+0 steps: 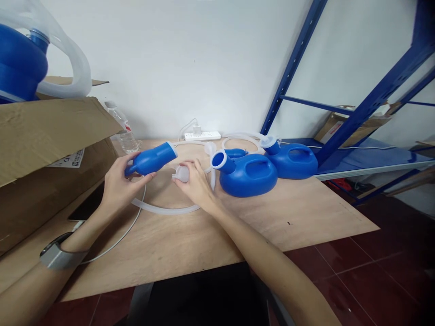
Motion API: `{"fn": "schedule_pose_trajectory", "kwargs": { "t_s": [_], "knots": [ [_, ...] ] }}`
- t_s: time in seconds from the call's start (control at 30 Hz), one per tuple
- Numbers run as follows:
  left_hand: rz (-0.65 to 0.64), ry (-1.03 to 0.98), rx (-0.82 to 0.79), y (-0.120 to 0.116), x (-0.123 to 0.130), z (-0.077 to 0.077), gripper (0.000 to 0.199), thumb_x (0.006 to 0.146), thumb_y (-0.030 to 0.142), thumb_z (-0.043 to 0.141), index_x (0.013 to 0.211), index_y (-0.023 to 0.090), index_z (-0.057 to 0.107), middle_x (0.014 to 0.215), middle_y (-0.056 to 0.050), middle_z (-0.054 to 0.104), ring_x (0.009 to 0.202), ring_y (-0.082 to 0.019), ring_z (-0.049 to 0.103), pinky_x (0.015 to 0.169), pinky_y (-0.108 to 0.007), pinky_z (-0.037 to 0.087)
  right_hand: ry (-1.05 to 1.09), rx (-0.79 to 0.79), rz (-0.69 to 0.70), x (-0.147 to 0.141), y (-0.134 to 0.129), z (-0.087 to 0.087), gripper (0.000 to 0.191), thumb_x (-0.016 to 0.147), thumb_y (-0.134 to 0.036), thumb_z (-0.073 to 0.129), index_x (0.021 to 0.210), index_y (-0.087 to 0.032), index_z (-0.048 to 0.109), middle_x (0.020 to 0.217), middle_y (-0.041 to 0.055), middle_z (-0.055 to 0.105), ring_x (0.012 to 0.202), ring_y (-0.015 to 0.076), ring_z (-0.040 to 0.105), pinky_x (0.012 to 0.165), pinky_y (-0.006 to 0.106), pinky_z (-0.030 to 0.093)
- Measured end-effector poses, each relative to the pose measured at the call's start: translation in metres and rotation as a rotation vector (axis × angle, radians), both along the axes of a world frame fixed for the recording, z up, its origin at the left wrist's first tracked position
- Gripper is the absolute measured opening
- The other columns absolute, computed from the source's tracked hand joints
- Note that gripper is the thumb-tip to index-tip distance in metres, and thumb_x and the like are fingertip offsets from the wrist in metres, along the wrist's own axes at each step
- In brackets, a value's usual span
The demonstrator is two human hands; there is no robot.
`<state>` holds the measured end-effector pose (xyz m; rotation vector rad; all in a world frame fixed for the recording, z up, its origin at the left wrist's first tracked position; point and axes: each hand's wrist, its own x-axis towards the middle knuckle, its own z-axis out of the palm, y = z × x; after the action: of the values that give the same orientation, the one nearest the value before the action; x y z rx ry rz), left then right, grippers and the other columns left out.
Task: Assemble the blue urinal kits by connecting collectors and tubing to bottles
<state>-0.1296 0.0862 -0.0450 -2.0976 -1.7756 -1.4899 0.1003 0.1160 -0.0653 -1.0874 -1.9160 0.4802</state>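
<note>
My left hand (124,179) is wrapped round a small blue plastic funnel-shaped piece (154,159), its wide end tilted up to the right. Just right of it, my right hand (194,181) grips a translucent white cap (182,174) with a short spout. The two pieces are apart. A clear hose (166,211) curves on the table below and around my right hand. Beside that hand stands a blue bottle (249,175) with an open, white-rimmed mouth. Behind it is a second blue bottle (294,161) with a white cap and hose.
On the left stands an open cardboard box (57,131) with a blue container (20,63) above it. A water bottle (125,131), a power strip (203,136) and a dark phone (86,206) with a white cable are on the wooden table (176,253). Blue shelving (360,156) borders the right.
</note>
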Motion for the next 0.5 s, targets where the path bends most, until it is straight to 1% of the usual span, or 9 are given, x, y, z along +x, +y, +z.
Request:
{"fn": "schedule_pose_trajectory", "kwargs": {
  "t_s": [0.03,0.1,0.2,0.27,0.37,0.43,0.5],
  "knots": [
    [-0.007,0.020,0.033,-0.001,0.001,0.001,0.066,0.082,0.055,0.081,0.140,0.032,0.060,0.133,-0.010,0.066,0.108,-0.035,0.072,0.084,-0.050,0.064,0.057,-0.002,-0.007,0.001,0.002,0.001,0.047,0.085,-0.028,0.080,0.128,-0.019,0.063,0.136,0.0108,0.058,0.124,0.0261,0.063,0.110,0.041,0.051],
    [-0.034,0.082,0.115,-0.003,0.001,0.001,0.062,0.085,0.050,0.080,0.140,0.033,0.058,0.133,-0.010,0.065,0.115,-0.035,0.069,0.089,-0.051,0.064,0.140,-0.014,-0.017,0.004,0.006,0.003,0.052,0.083,-0.026,0.081,0.131,-0.020,0.062,0.138,0.0115,0.056,0.128,0.0257,0.061,0.114,0.040,0.049],
    [-0.119,0.233,0.249,-0.003,0.001,0.000,0.054,0.089,0.043,0.077,0.139,0.034,0.057,0.133,-0.010,0.063,0.123,-0.035,0.065,0.100,-0.054,0.060,0.201,-0.025,-0.028,0.008,0.007,0.005,0.060,0.086,-0.018,0.071,0.143,-0.024,0.054,0.144,0.0118,0.054,0.136,0.0259,0.055,0.116,0.043,0.048],
    [-0.177,0.321,0.276,-0.003,0.000,-0.003,0.050,0.091,0.039,0.074,0.138,0.035,0.058,0.133,-0.010,0.063,0.122,-0.033,0.066,0.100,-0.052,0.060,0.203,0.005,-0.011,0.009,0.005,0.006,0.070,0.086,-0.012,0.064,0.153,-0.027,0.046,0.148,0.0116,0.052,0.142,0.0260,0.050,0.120,0.046,0.045],
    [-0.200,0.375,0.263,-0.004,-0.001,-0.009,0.051,0.092,0.034,0.074,0.139,0.036,0.057,0.135,-0.010,0.061,0.121,-0.033,0.067,0.095,-0.049,0.063,0.172,0.063,0.078,0.007,0.000,0.007,0.086,0.085,-0.004,0.054,0.163,-0.032,0.032,0.158,0.0089,0.047,0.150,0.0253,0.043,0.127,0.050,0.037],
    [-0.192,0.373,0.283,-0.004,-0.002,-0.012,0.054,0.090,0.033,0.076,0.141,0.038,0.056,0.135,-0.011,0.060,0.121,-0.034,0.067,0.093,-0.049,0.064,0.208,0.052,0.154,0.005,-0.004,0.008,0.095,0.084,-0.005,0.055,0.167,-0.035,0.023,0.166,0.0071,0.040,0.155,0.0258,0.038,0.126,0.050,0.038],
    [-0.192,0.353,0.316,-0.005,-0.003,-0.013,0.056,0.089,0.031,0.078,0.141,0.039,0.057,0.134,-0.010,0.059,0.120,-0.034,0.067,0.091,-0.049,0.065,0.329,-0.019,0.220,0.002,-0.007,0.009,0.103,0.083,-0.010,0.063,0.169,-0.037,0.014,0.171,0.0067,0.034,0.156,0.0264,0.037,0.124,0.048,0.042]
  ]
}}
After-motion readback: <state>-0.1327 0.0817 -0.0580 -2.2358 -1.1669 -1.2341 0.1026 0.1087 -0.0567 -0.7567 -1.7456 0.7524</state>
